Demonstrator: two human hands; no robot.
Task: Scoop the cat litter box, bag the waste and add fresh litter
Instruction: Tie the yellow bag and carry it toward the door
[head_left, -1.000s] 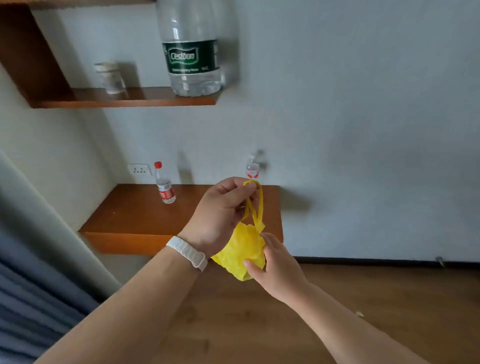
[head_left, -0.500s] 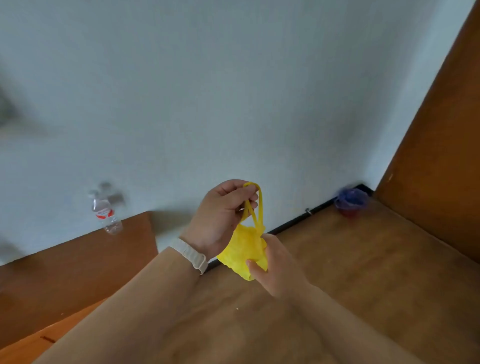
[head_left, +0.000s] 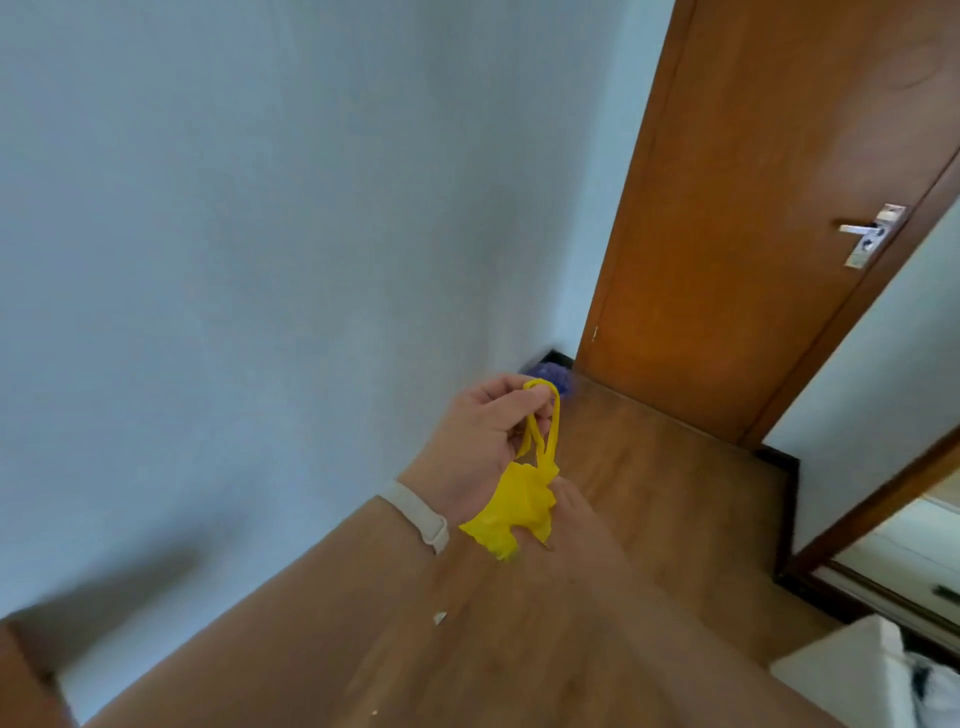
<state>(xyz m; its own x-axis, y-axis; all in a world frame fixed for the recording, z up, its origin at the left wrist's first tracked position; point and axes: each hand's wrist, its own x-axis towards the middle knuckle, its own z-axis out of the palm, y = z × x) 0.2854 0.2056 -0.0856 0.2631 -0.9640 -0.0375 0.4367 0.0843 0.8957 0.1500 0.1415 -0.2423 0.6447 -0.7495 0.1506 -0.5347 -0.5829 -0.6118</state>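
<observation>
- Risk 1: the yellow bag (head_left: 519, 506) is a thin, crumpled film bunched up small. If it is pulled apart by the loops alone, I judge the film could stretch or tear at the handle roots, and a torn bag would leak waste later.
- Risk 2: the bag mouth is not open. If its layers cling together, scooped waste would miss the opening and land on the wooden floor (head_left: 649, 493).
- Risk 3: the grip is a pinch on narrow strips only, so a slip would drop the bag.
- Location: the bag hangs in the air in front of the person, above the floor and near the wall corner beside the door (head_left: 753, 234). No litter box or scoop is in view.
- Left hand (head_left: 483, 441): its fingers (head_left: 511, 410) are curled and the thumb is closed against them, pinching the handle loops (head_left: 545, 415) at their top. The bag body dangles below.
- Right hand (head_left: 576, 514): it is motion-blurred, just under and behind the bag body and apparently touching it. I cannot tell whether its fingers grasp the film or lie loose.
</observation>
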